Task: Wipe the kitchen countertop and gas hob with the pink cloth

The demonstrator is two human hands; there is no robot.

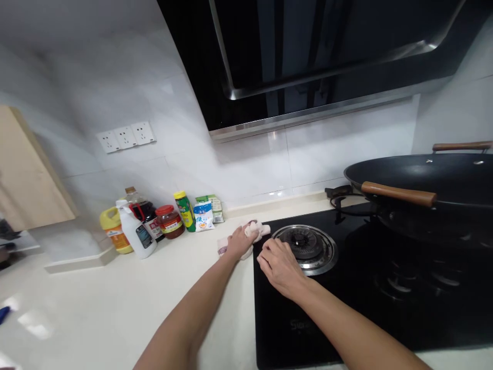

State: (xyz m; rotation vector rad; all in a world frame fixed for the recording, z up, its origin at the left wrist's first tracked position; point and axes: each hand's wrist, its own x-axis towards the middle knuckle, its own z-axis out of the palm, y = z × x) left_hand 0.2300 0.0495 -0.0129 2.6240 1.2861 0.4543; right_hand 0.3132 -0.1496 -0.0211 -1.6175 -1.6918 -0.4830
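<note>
My left hand (239, 243) presses down on a crumpled pale cloth (256, 232), which lies on the white counter against the left edge of the black gas stove (277, 313). Over the stove's left side, in front of the round burner (300, 242), is my right hand (279, 264). Its fingers are curled in, and whatever they may hold is hidden from view. The burner shows a metal ring and has no pot support on it.
A large black wok (404, 172) with wooden handles sits on the stove's right side. Left along the wall stand a white bottle (136, 231), a yellow jug (115, 234), a red-lidded jar (169, 223), a green shaker (185, 213) and seasoning packets (204, 217). A range hood (308, 97) hangs overhead.
</note>
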